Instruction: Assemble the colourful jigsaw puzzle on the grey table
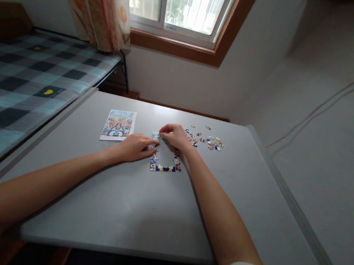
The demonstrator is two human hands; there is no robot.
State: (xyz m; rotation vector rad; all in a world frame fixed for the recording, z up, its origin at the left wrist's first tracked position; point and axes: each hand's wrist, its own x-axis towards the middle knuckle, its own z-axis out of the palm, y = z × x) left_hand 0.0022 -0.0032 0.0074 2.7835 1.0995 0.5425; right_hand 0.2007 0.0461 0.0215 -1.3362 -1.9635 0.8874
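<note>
A partly assembled jigsaw puzzle (165, 169) lies on the grey-white table, its border joined into a frame around a bare middle. My left hand (136, 148) rests at the puzzle's left side, fingers stretched out and touching the pieces near the upper left. Over the top edge, my right hand (175, 135) has its fingertips pinched together on a small puzzle piece, mostly covered by the fingers. Part of the upper and right border is hidden beneath this hand. Loose puzzle pieces (215, 144) are scattered just right of it, some in a small heap.
A printed reference picture (118, 125) lies left of the puzzle. The table (159, 217) meets a wall on the right and a bed with a checkered cover (51, 70) on the left. Beyond its far edge are a window (190, 6) and a curtain (97, 7).
</note>
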